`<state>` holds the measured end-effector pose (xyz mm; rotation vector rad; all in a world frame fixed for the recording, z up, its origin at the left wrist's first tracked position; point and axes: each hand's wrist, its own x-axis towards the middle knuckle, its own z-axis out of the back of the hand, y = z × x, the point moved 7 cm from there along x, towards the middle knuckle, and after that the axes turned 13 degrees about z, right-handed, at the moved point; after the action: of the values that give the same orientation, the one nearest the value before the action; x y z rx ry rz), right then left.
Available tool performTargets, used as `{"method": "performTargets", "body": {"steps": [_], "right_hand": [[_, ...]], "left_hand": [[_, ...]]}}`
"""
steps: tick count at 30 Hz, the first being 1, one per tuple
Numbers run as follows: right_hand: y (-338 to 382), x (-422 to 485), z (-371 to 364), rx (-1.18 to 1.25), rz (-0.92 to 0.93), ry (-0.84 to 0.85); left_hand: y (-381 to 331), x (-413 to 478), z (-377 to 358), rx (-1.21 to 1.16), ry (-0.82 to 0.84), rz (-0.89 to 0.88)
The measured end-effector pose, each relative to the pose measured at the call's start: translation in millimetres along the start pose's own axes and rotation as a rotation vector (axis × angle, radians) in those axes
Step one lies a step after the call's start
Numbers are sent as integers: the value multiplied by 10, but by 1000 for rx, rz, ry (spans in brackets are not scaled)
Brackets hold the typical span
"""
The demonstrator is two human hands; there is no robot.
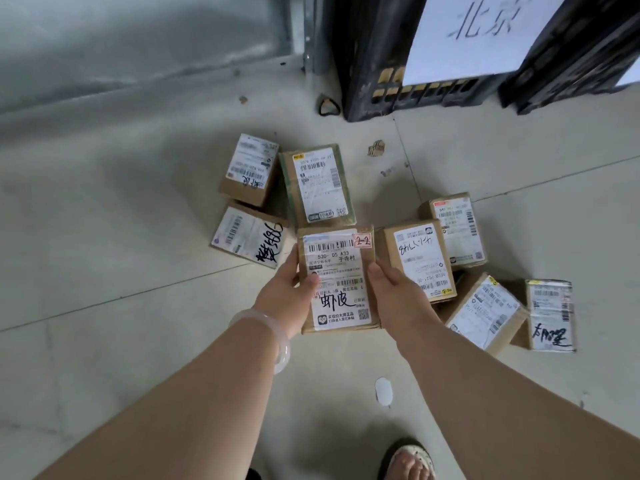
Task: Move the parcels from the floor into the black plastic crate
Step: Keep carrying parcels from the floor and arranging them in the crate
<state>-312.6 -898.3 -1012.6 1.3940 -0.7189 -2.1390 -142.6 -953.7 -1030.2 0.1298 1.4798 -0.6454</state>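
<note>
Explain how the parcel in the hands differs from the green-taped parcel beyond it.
The held parcel sits in the grip of the left hand and right hand; the green-taped parcel lies untouched on the floor. The held parcel's label bears bold handwriting; the green-taped parcel's shows none. Both are cardboard boxes with white barcode labels.

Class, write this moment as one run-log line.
left hand: holds parcel | right hand: holds parcel | black crate: ahead | other parcels: on floor
</note>
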Motion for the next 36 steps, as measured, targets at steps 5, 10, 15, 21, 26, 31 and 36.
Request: {"method": "performTargets", "body": {"steps": [5, 10, 15, 21, 26, 31, 36], "right_hand": [[1029, -347, 319, -105, 153, 28], [1962, -836, 459, -76, 274, 58], [2769, -1531, 321, -114, 382, 148], [3483, -2606, -287, -195, 488, 285], [3871, -3570, -1131, -267, 593, 394], [4035, -4437, -2309, -292, 606, 498], [4177, -5291, -3658, -310, 625, 578]], "left_hand": [[-607, -897, 295, -127, 27, -24], [-1056, -1900, 645, -262, -5, -96], [-1074, -2956, 1178, -371, -92, -140], [-528, -4062, 1983, -490, -225, -159], [172, -4734, 2871, -543, -313, -122], [1037, -5217, 3940, -613, -357, -102], [2019, -5669, 5132, -707, -400, -96]]}}
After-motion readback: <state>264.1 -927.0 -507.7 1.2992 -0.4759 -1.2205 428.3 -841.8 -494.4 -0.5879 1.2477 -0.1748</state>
